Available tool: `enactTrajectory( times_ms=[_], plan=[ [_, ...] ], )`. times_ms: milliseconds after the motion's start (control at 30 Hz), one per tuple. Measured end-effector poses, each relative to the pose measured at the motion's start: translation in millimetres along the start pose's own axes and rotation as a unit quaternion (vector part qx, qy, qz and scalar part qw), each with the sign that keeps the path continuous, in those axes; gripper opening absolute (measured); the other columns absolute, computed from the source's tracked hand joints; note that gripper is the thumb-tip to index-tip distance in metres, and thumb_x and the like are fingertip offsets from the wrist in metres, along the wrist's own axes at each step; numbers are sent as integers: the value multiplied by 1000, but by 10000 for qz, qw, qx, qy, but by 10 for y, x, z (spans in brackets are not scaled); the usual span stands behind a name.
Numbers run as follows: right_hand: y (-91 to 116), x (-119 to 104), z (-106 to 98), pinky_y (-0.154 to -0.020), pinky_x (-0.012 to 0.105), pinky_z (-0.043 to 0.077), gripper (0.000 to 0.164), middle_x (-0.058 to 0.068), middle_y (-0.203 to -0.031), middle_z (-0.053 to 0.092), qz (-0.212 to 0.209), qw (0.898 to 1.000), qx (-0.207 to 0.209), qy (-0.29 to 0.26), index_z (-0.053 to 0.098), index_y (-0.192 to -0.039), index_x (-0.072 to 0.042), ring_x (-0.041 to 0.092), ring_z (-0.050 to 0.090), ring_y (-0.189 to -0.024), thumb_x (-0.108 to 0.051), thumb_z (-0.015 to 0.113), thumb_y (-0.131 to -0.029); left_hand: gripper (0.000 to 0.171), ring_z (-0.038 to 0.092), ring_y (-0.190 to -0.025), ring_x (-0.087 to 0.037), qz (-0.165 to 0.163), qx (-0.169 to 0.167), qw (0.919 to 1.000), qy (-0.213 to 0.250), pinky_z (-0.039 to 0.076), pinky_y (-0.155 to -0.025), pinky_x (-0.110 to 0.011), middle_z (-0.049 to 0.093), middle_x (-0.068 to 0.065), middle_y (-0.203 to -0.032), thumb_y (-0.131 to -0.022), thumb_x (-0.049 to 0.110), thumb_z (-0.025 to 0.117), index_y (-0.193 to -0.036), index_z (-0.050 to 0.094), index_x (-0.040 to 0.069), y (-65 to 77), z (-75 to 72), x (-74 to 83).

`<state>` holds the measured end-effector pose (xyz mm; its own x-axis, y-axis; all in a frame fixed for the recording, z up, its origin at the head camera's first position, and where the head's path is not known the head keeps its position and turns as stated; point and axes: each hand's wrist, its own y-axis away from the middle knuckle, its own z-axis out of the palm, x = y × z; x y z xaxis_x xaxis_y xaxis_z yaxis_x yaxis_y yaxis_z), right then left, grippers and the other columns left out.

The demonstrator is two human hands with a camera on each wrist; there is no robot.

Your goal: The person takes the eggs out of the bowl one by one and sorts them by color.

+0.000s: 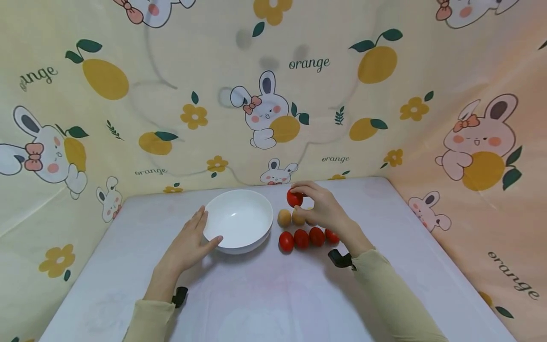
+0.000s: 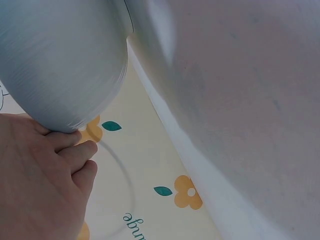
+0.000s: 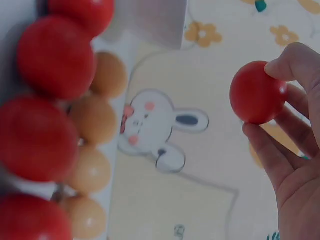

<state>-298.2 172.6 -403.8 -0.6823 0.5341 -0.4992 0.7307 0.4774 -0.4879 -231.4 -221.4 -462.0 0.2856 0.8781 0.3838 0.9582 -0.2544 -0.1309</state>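
Note:
In the head view a white bowl (image 1: 239, 218) stands upright, its inside bare. Along its left side lie the fingers of my left hand (image 1: 185, 247), fairly straight, with the thumb at the near rim. The left wrist view shows those fingertips against the bowl's outer wall (image 2: 65, 60). My right hand (image 1: 325, 209) pinches a smooth red tomato (image 1: 294, 198) between thumb and fingertips, raised above the other items. The right wrist view shows this tomato (image 3: 256, 95) apart from the rest. Beneath the hand sits a row of light brown, egg-like balls (image 1: 284, 218), partly hidden.
Several red tomatoes (image 1: 301, 239) line up in front of the brown balls, right of the bowl. A white cloth covers the table (image 1: 256, 299). Behind and at both sides hangs a patterned curtain (image 1: 205, 61) with rabbits and oranges.

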Motion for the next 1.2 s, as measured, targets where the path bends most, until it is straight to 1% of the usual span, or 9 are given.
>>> enactTrajectory(
  times_ms=[100, 233, 500, 800, 833, 900, 1033, 1100, 1200],
  plan=[
    [84, 84, -78, -96, 39, 60, 46, 1, -140, 61, 47, 10000, -20, 36, 68, -131, -11, 22, 63, -115, -3, 80, -87, 103, 15, -158, -43, -16, -8, 10000, -4, 17, -127, -58, 9, -23, -172, -100, 66, 52, -160, 19, -11, 8, 8, -5],
    [187, 203, -199, -98, 46, 58, 47, 5, -139, 62, -64, 9999, -10, 158, 68, -131, -8, 25, 64, -115, -1, 80, -86, 102, 15, -158, -43, 18, 26, 10000, -37, 18, -127, -58, 9, -23, -172, -101, 66, 52, -160, 19, -11, 3, 14, -7],
    [381, 468, -390, -95, 46, 59, 45, 7, -135, 65, -164, 9982, 77, 573, 70, -127, -5, 26, 65, -113, 1, 82, -84, 103, 15, -157, -45, -26, 31, 10000, -48, 18, -127, -59, 9, -24, -172, -101, 66, 51, -160, 19, -12, -8, -2, -8],
    [650, 747, -534, -94, 47, 60, 46, 9, -134, 66, 6, 9959, 22, 906, 70, -127, -5, 27, 65, -114, 3, 81, -82, 104, 16, -157, -46, -77, 8, 9999, -71, 19, -126, -59, 9, -25, -172, -100, 67, 50, -160, 19, -12, 2, 4, -12],
    [677, 777, -550, -95, 45, 60, 46, 9, -134, 66, -10, 9956, 9, 938, 70, -127, -5, 27, 66, -114, 3, 82, -82, 104, 16, -157, -45, -98, 5, 9999, -75, 19, -127, -59, 8, -24, -172, -100, 68, 50, -160, 19, -11, 4, 5, -16],
    [729, 835, -585, -95, 34, 60, 47, 9, -133, 66, -44, 9949, -1, 1005, 70, -126, -5, 26, 66, -112, 3, 82, -81, 104, 17, -157, -46, -104, 15, 9999, -80, 19, -126, -59, 8, -24, -172, -100, 68, 50, -160, 20, -11, 6, 6, -18],
    [840, 942, -655, -95, 8, 48, 49, 12, -129, 68, -179, 9939, 105, 1087, 71, -123, -2, 27, 68, -107, 8, 85, -77, 104, 17, -156, -46, -78, 41, 9999, -91, 20, -126, -60, 9, -24, -172, -100, 69, 50, -160, 20, -11, -9, 7, -17],
    [903, 987, -682, -92, 13, 53, 49, 13, -127, 68, -210, 9936, 141, 1105, 72, -121, -1, 28, 68, -104, 9, 86, -75, 104, 18, -156, -46, -67, 46, 9999, -80, 20, -126, -60, 9, -24, -172, -100, 69, 50, -160, 20, -11, -12, 6, -9],
    [997, 1041, -720, -87, 30, 62, 50, 16, -126, 69, -101, 9927, 73, 1197, 72, -121, 0, 29, 68, -103, 10, 86, -74, 103, 18, -156, -46, -41, 48, 9999, -85, 21, -126, -60, 9, -24, -172, -100, 68, 51, -160, 20, -11, -12, 4, -1]
  ],
)
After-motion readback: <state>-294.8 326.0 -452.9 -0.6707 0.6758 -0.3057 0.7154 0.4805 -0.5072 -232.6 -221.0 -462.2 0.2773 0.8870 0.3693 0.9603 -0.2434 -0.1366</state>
